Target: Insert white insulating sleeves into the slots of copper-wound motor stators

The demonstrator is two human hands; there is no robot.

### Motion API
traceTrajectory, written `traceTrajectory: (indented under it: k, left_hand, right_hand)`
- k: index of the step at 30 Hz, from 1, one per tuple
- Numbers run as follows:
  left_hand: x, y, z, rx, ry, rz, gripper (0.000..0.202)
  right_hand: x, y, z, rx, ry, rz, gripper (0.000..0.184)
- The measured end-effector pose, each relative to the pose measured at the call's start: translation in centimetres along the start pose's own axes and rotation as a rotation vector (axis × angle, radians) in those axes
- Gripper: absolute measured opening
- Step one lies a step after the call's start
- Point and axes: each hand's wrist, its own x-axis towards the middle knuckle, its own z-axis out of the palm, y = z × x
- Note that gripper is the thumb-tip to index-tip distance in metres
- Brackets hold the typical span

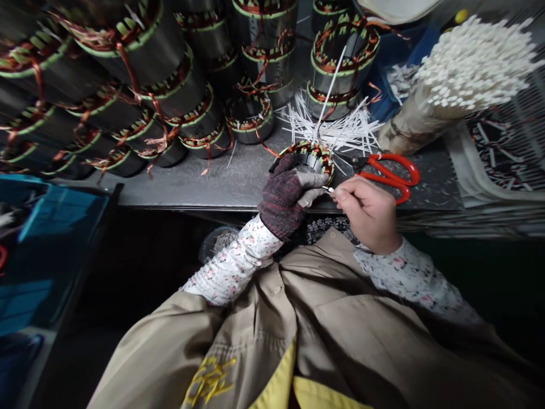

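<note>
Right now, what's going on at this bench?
A person's gloved left hand holds a copper-wound motor stator at the bench edge, while their bare right hand pinches a small thin white piece close to its windings. Red-handled scissors lie just beyond, beside a loose pile of white strips. More wound stators are grouped behind, and a thick bundle of white sticks sits at the right.

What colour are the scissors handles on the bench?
The scissors handles are bright red, best seen in the head view.
</note>
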Motion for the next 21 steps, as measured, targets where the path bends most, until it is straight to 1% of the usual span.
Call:
traceTrajectory:
  k: [4, 7, 9, 12, 13, 14, 16, 17, 18, 19, 21]
  left_hand:
    - [0.0, -0.2, 0.1, 0.028, -0.018, 0.02, 0.026]
    - [0.0, -0.4, 0.0, -0.021, 0.006, 0.078, 0.029]
    - [0.1, -0.5, -0.1, -0.012, -0.007, 0.117, 0.03]
    - [0.3, -0.3, -0.3, 0.087, 0.004, 0.17, 0.032]
    - [0.3, -0.2, -0.3, 0.111, 0.021, 0.179, 0.032]
    - [0.3, -0.1, -0.3, 0.124, 0.041, 0.184, 0.03]
    - [0.3, 0.1, -0.3, 0.112, 0.074, 0.176, 0.022]
    - [0.2, 0.0, -0.3, 0.095, 0.094, 0.173, 0.018]
    - [0.1, 0.0, -0.3, 0.086, 0.111, 0.178, 0.015]
    - [0.1, -0.1, -0.4, 0.085, 0.118, 0.181, 0.013]
    - [0.1, -0.3, -0.6, 0.112, 0.099, 0.211, 0.014]
  right_hand:
    - [0.6, 1.2, 0.7, -0.071, -0.008, -0.027, 0.021]
    - [0.8, 1.4, 0.8, -0.053, -0.019, 0.027, 0.019]
    - [1.0, 0.9, 0.5, -0.063, -0.07, 0.067, 0.023]
    - [1.4, -0.4, -0.6, -0.036, -0.201, 0.042, 0.032]
    - [1.5, -0.8, -1.0, 0.022, -0.225, 0.032, 0.033]
    - [1.6, -1.2, -1.5, 0.101, -0.215, 0.022, 0.033]
    - [1.5, -1.7, -2.4, 0.281, -0.119, 0.013, 0.028]
    - [1.4, -1.8, -2.6, 0.378, -0.091, 0.032, 0.025]
    - [1.2, -1.9, -2.8, 0.483, -0.098, 0.069, 0.025]
    - [0.9, -1.9, -2.9, 0.597, -0.141, 0.125, 0.026]
    - [0.2, -1.9, -3.1, 0.798, -0.275, 0.267, 0.033]
